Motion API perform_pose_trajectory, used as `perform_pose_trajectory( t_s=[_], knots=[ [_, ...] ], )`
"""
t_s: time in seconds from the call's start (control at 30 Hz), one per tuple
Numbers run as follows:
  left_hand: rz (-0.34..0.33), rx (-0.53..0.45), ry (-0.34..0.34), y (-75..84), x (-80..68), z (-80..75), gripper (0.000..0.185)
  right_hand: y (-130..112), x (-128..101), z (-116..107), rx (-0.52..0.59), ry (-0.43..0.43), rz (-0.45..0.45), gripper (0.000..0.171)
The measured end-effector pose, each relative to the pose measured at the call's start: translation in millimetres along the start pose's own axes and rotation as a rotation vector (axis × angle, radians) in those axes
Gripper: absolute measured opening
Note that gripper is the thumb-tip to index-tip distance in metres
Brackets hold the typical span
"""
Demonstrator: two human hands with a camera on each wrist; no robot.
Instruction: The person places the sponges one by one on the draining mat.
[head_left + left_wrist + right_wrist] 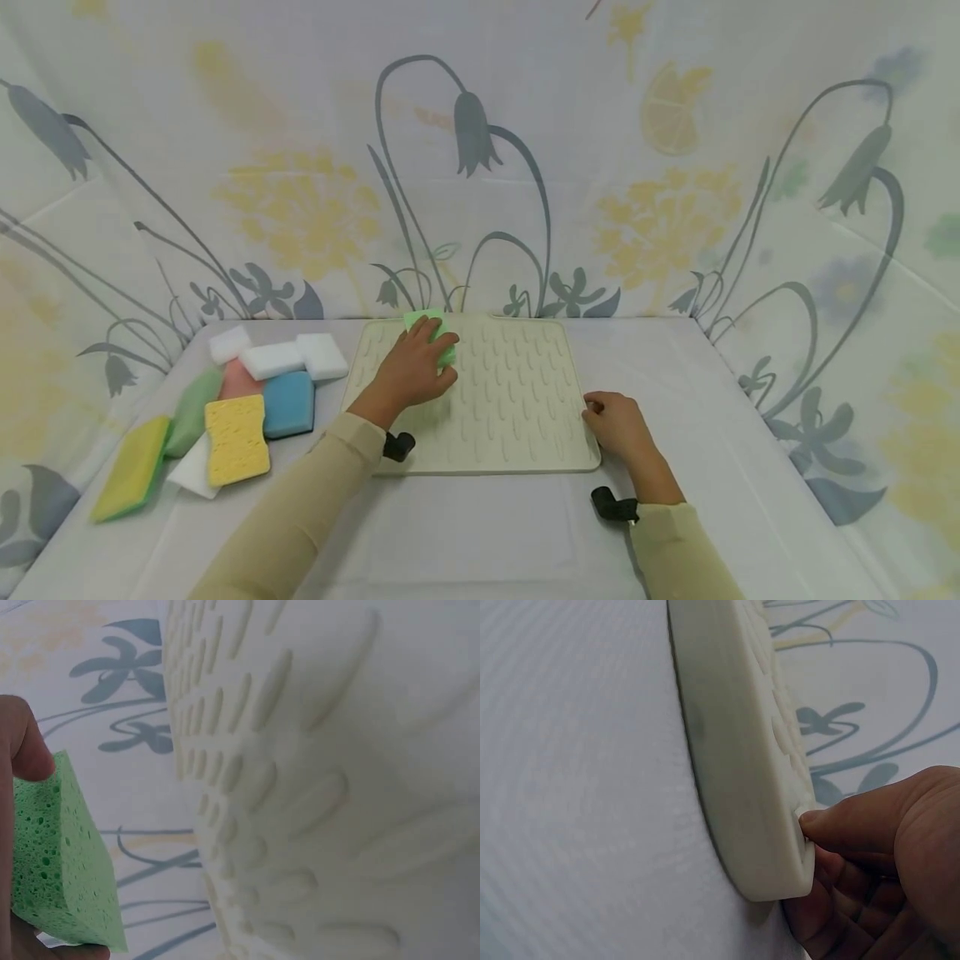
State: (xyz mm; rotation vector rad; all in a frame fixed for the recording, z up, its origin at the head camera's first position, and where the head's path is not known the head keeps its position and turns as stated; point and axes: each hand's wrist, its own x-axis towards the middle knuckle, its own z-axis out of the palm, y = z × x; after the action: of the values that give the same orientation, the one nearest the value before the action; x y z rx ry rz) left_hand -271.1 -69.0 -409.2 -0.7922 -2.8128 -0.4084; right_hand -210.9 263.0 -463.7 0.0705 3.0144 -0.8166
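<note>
A cream drying mat [510, 408] with rows of raised oval ridges lies on the white tabletop. My left hand [412, 367] is over its far left part and grips a green sponge [447, 355] between thumb and fingers. In the left wrist view the porous sponge [82, 862] appears beside the ridged mat [285, 780]. With thumb on top and curled fingers below, my right hand [621, 425] pinches the mat's right edge. The right wrist view shows the thumb of that hand [877, 847] on the rim of the mat [735, 772].
At the left sit several cleaning pads: a yellow sponge [237, 442], a yellow-green scouring sponge [133, 471], a blue one [288, 406], a green pad [193, 412], a pink one [240, 382] and white blocks [322, 357]. A patterned cloth [480, 208] hangs behind the table.
</note>
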Motion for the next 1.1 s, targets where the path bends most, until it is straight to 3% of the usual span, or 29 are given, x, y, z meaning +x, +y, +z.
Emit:
perform_pose_trajectory(
  t_s=[0.37,0.7,1.1],
  knots=[
    [0.039,-0.050,-0.060,16.0,22.1,15.1,0.048,-1,2,2,0.021,0.013,0.013,0.035],
    [0.134,-0.095,-0.119,26.8,38.6,26.1,0.041,1,3,3,0.015,0.025,0.003,0.035],
    [0.164,-0.104,-0.213,57.5,60.7,31.8,0.042,4,1,4,0.037,0.041,-0.020,0.034]
  ],
)
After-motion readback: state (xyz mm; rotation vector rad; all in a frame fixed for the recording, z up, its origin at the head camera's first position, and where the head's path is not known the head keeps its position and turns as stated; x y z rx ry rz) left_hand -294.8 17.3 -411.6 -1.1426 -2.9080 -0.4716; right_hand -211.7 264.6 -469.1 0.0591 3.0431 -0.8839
